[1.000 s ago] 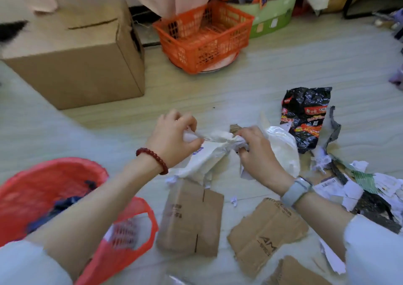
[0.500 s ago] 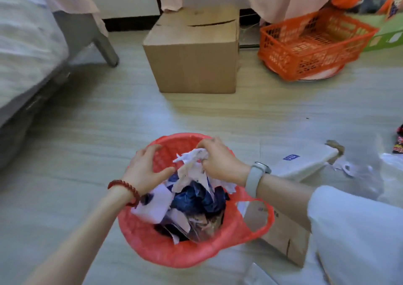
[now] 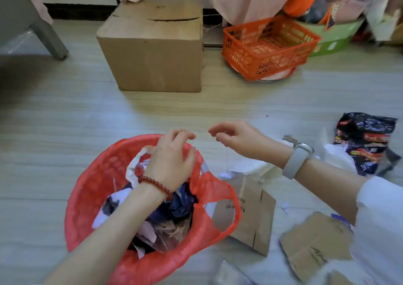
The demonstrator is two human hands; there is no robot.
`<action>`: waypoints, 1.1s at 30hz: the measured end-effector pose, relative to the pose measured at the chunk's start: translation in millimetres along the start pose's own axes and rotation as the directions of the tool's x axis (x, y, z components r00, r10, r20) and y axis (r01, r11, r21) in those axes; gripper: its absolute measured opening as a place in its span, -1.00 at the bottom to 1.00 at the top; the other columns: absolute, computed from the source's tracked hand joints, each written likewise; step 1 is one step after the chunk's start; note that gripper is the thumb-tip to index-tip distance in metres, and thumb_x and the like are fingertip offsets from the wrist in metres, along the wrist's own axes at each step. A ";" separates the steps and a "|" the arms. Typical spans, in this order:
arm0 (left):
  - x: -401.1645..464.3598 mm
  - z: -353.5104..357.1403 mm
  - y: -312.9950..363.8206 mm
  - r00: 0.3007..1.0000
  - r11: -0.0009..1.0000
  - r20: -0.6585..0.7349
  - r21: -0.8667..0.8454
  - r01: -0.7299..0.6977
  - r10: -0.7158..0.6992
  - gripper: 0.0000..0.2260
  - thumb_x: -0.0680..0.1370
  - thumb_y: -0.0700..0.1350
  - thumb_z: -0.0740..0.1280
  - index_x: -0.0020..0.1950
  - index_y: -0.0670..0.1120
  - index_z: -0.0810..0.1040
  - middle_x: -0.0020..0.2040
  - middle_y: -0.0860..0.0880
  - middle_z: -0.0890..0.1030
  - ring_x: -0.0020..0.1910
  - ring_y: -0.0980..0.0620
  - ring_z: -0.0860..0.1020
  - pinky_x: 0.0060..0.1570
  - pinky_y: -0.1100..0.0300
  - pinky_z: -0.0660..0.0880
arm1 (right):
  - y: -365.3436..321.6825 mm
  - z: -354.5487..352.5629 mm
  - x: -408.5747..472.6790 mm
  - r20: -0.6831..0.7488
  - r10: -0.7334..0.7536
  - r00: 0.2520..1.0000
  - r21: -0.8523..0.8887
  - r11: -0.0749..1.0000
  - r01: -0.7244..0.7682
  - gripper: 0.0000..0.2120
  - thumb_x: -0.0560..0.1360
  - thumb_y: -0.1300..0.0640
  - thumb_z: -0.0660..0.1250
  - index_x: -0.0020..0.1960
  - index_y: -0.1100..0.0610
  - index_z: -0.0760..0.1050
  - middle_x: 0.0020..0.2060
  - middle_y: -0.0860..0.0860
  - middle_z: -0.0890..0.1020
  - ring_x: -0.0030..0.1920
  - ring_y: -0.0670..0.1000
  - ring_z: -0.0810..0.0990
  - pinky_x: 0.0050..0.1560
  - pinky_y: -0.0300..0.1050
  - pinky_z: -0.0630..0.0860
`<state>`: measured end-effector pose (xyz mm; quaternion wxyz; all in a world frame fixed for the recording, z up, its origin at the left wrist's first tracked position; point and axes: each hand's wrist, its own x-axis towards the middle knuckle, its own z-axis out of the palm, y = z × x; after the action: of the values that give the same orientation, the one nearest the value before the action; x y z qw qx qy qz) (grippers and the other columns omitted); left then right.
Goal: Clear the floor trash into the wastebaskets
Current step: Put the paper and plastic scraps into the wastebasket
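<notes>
Drop-off step looked done: left hand (image 3: pixel 172 157) hung over the red-lined wastebasket (image 3: pixel 87 197), fingers loosely curled, holding nothing, with paper scraps (image 3: pixel 152 226) in the basket below it. Right hand (image 3: pixel 237 139) was just past the rim, over the floor, fingers relaxed and empty. Trash was left on the floor to the right: cardboard pieces (image 3: pixel 255 215), a white plastic bag (image 3: pixel 335 158), a black snack wrapper (image 3: pixel 366 138). Next move probably called for reaching right, grabbing a piece and carrying it over to the basket.
</notes>
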<state>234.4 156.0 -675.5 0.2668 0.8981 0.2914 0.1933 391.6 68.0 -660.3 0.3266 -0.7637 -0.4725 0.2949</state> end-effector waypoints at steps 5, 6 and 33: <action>16.4 85.5 72.2 0.947 0.985 0.272 -0.044 -0.164 0.170 -0.75 0.53 -0.12 0.22 0.20 -0.07 0.48 0.18 -0.05 0.48 0.21 -0.06 0.42 0.18 0.02 0.36 | 86.2 -63.4 -57.9 -0.130 0.297 0.946 0.156 0.948 -0.277 -0.77 0.56 0.27 0.13 0.10 0.15 0.51 -0.05 0.07 0.60 -0.10 0.00 0.58 0.02 -0.08 0.51; 19.0 107.3 87.0 0.917 0.981 0.348 -0.035 -0.192 0.192 -0.74 0.53 -0.11 0.21 0.22 -0.06 0.47 0.21 -0.05 0.46 0.22 -0.06 0.42 0.18 0.02 0.37 | 107.6 -74.7 -73.9 -0.153 0.355 0.922 0.157 0.930 -0.332 -0.77 0.56 0.27 0.13 0.11 0.17 0.51 -0.07 0.06 0.60 -0.14 -0.03 0.57 -0.02 -0.11 0.51; -40.3 381.2 90.9 0.594 0.814 0.802 0.305 -0.494 0.059 -0.72 0.50 -0.32 0.18 0.18 -0.13 0.38 0.16 -0.10 0.38 0.11 -0.07 0.36 -0.08 0.11 0.45 | 386.0 -33.5 -247.0 -0.235 0.666 0.708 -0.253 0.661 -0.706 -0.52 0.48 0.09 0.29 0.36 0.07 0.25 0.24 0.10 0.31 0.25 0.14 0.32 0.12 0.04 0.44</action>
<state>433.7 -71.5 -928.0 0.0873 0.9648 0.0414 -0.2445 527.5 -296.5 -904.9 0.0891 -0.9444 -0.1699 0.2670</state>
